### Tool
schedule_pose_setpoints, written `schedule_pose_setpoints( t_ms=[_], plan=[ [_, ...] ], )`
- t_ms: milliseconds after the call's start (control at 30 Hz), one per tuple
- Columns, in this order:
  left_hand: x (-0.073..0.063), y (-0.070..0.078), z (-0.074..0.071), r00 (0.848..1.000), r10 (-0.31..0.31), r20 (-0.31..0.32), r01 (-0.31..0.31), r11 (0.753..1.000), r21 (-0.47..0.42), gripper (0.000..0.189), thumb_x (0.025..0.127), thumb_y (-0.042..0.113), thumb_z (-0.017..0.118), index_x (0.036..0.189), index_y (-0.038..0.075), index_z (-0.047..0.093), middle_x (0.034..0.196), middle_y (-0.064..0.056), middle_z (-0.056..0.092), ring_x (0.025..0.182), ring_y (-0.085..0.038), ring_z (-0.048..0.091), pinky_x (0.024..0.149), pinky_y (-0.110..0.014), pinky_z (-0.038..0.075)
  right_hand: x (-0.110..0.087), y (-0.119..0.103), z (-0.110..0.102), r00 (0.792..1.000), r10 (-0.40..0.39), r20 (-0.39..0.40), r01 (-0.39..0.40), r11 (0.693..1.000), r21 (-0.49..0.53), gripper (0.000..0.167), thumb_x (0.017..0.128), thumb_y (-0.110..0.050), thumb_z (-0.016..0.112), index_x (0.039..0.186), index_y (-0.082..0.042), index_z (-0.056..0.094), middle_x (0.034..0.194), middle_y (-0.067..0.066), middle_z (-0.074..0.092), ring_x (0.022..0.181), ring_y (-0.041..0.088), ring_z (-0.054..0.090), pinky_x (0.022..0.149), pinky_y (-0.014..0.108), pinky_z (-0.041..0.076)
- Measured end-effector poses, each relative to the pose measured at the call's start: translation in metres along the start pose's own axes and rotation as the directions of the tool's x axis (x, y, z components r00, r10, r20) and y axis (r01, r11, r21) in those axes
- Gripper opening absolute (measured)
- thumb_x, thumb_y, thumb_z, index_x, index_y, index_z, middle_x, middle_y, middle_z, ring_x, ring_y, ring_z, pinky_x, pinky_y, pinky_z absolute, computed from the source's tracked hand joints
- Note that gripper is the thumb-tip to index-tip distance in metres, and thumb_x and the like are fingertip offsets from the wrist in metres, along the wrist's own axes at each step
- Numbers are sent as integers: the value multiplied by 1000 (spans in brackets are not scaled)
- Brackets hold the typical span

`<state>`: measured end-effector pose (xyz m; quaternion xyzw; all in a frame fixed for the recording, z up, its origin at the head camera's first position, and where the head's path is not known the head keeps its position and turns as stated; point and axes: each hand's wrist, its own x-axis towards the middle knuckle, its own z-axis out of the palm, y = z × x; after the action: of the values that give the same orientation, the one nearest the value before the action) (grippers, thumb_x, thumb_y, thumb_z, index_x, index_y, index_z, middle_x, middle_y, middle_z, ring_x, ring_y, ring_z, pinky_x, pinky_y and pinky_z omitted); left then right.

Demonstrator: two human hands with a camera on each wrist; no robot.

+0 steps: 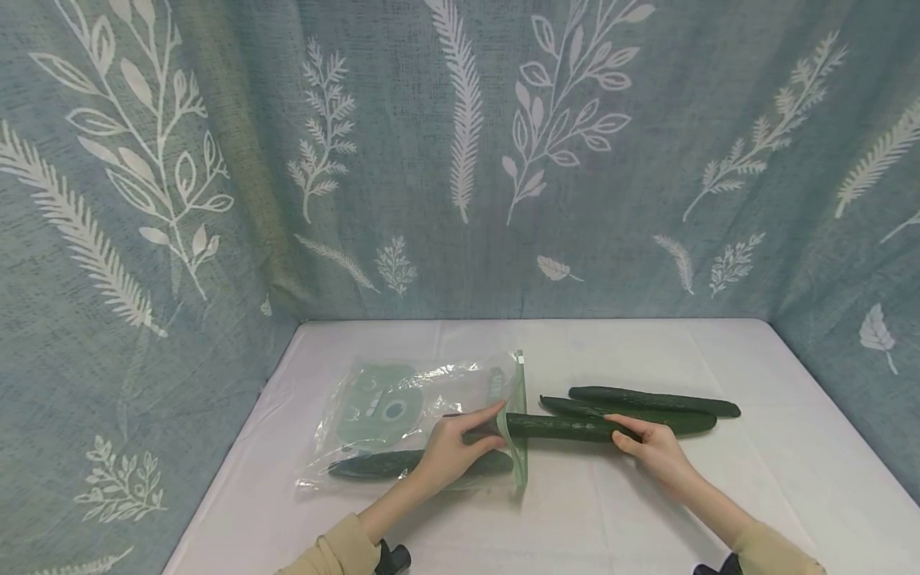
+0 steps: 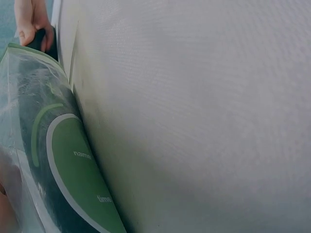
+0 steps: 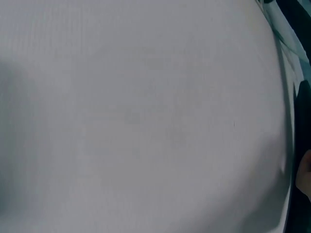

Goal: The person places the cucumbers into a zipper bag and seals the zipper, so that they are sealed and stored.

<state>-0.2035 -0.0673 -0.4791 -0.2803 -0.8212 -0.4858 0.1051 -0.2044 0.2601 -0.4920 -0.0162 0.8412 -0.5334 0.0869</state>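
Note:
A clear zip bag with green printing lies flat, its green-edged mouth facing right. Inside it, along the near side, is one cucumber. My left hand holds the bag at its mouth, fingers and thumb on either side of a second cucumber. That cucumber passes through the mouth, its left end inside the bag and the rest outside. My right hand grips it near its right end, thumb on the near side. In the left wrist view, the bag's green label shows close up.
Two more cucumbers lie side by side just behind the right hand, the farther cucumber reaching further right. A white cloth covers the table. Patterned blue-green curtains hang behind and at both sides.

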Motion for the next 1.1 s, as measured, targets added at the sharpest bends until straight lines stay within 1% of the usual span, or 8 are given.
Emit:
schedule_pose_setpoints(
  t_ms=[167,267,367,433,667,733,833,1100],
  plan=[
    [-1,-1,-1,1000,-14,9,14,1000,8,51,79,27,73,127,15,60,123,-4,64,113,-22,62,97,-32,52,2,-4,14,1000,6,16,-7,1000,21,51,91,-26,63,134,-1,50,145,23,41,137,42,31,109,55,37],
    [-1,-1,-2,1000,-2,6,2,1000,7,50,79,26,74,126,14,61,123,-5,64,113,-22,62,97,-32,52,4,-6,21,1000,10,20,-11,999,43,51,90,-24,64,134,-1,51,144,24,42,84,26,62,79,31,52],
    [-1,-1,-2,1000,14,4,-14,1000,0,50,79,24,74,126,13,61,123,-5,64,113,-22,62,97,-32,52,6,-7,28,1000,12,24,-14,998,67,50,90,-22,64,133,-1,52,143,25,42,49,10,23,49,21,30],
    [-1,0,-2,1000,22,3,-22,1000,-5,50,79,23,74,126,12,61,123,-6,63,114,-23,62,97,-32,52,6,-8,32,1000,9,23,-10,998,67,49,90,-22,65,132,-1,53,141,26,45,46,10,24,47,19,27],
    [0,3,-4,1000,8,2,-8,1000,-8,51,79,23,74,127,13,60,124,-6,63,115,-24,61,98,-33,51,12,-14,50,1000,8,12,-9,999,54,42,90,-18,64,129,-2,57,139,23,49,60,16,42,62,20,40],
    [0,4,-4,1000,8,-1,-8,1000,-1,51,78,23,74,127,13,60,124,-6,63,114,-25,61,97,-34,51,15,-16,55,1000,2,8,-2,998,55,41,90,-17,64,128,-3,58,138,22,50,86,24,59,73,25,47],
    [1,5,-4,1000,1,-2,-1,1000,3,51,79,24,74,127,13,60,124,-6,63,114,-25,61,98,-34,51,17,-19,64,1000,-17,6,17,998,60,38,91,-16,63,127,-3,59,137,21,52,133,36,42,99,39,48],
    [1,3,-4,1000,5,4,-5,1000,3,50,79,22,74,127,12,60,124,-6,63,114,-25,62,96,-36,52,23,-28,86,999,-41,-21,43,993,109,34,90,-11,64,123,-1,62,132,19,57,131,38,44,107,51,41]
  ],
)
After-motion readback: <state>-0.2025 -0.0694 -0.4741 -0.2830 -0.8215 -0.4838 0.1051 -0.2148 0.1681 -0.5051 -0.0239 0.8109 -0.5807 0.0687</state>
